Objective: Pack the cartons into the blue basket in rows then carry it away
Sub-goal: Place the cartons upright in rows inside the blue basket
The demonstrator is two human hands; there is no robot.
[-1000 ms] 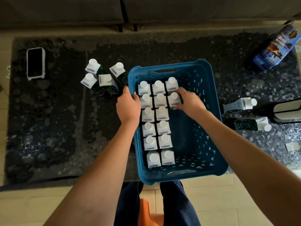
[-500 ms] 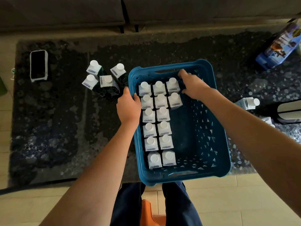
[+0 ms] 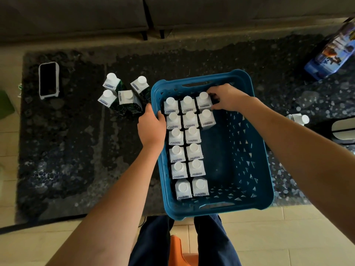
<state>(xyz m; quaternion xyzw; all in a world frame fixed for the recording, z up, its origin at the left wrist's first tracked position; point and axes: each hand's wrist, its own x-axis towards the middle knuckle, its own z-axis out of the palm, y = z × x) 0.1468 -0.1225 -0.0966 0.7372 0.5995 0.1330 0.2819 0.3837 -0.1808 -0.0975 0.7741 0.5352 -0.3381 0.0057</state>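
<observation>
The blue basket [image 3: 247,120] sits on a dark mat in front of me. Inside it, white-capped cartons [image 3: 184,152] stand upright in two full rows along the left wall, and a third row holds two cartons at the far end. My left hand [image 3: 151,125] grips the basket's left rim. My right hand [image 3: 226,96] reaches into the far end, fingers curled around the far carton of the third row [image 3: 204,101]. Several more cartons [image 3: 123,93] stand on the mat just left of the basket. Another carton [image 3: 299,119] lies to the right, partly hidden by my right arm.
A phone in a white case [image 3: 48,80] lies at the mat's far left. A blue bag [image 3: 332,48] lies at the far right, and a dark and white object [image 3: 343,129] sits at the right edge. A sofa base runs along the top. My legs and an orange stool [image 3: 176,250] are below the basket.
My right hand left the second carton of the third row, moved to the basket's far wall, then settled on the far carton of that row. My left hand stayed on the rim.
</observation>
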